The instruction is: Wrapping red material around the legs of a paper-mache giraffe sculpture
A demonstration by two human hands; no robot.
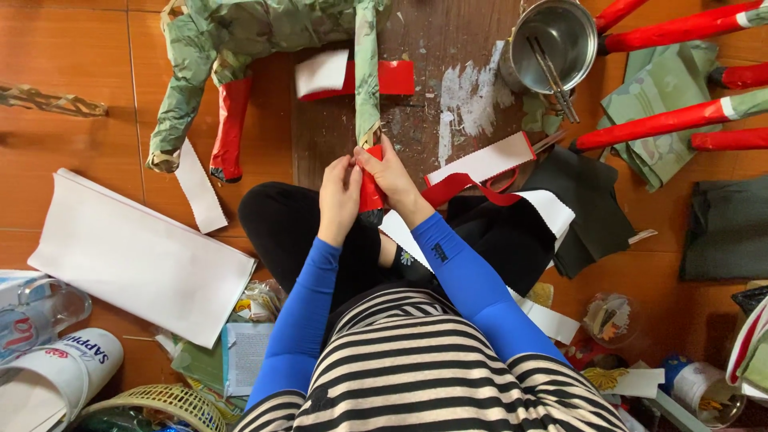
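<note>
Head cam view: I've got both hands pinched on a red paper strip [370, 190] wrapped round the lower tip of a green papered stick [366, 72], left hand [339, 200] and right hand [390, 172] touching. It's all over the dark board [432, 48], near a steel pot [552, 40].

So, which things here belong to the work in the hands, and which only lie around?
In use:
left hand
right hand
red paper
green leg

Lying about:
pot
white sheets
basket
dark paper
</note>
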